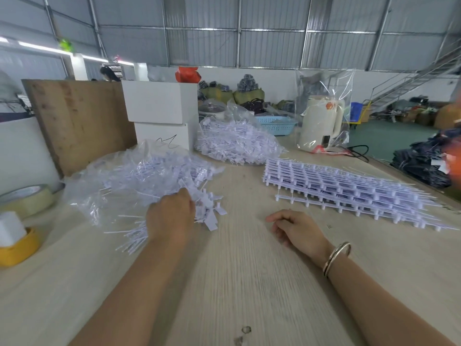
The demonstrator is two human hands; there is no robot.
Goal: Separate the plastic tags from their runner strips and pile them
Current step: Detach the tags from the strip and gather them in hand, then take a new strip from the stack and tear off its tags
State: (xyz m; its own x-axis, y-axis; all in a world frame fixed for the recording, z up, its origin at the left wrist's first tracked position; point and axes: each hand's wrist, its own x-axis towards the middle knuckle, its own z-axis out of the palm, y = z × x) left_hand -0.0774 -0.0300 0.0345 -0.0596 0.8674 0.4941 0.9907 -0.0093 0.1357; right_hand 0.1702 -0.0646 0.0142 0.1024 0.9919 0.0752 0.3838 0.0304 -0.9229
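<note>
My left hand (pixel 172 216) is at the near edge of the big pile of loose tags (pixel 149 181). Its fingers are curled around a bunch of tags, with flat ends sticking out on one side and thin tails poking out on the other. The pile sits partly on a clear plastic bag (pixel 84 191) on the table (pixel 237 283).

My right hand (pixel 296 231) rests on the table with nothing in it. Its fingers are loosely bent, not gripping.

The tags I have not pulled off yet are in the stack of strips (pixel 349 191), off to my right, well apart from the pile. Another heap of tags (pixel 237 143) lies further back, beside the white boxes (pixel 162 113).

I think this step is dropping the bunch onto the pile. To do it well, I should lift the bunch over the middle of the pile, not the edge, and then let go. That way the tags will not slide off the bag onto the bare table. I should open my fingers all at once so the thin tails do not catch on them.

After that, my free hand is already nearer the stack, so it can reach for the top strip. I should take just one strip, because they look hooked together.
</note>
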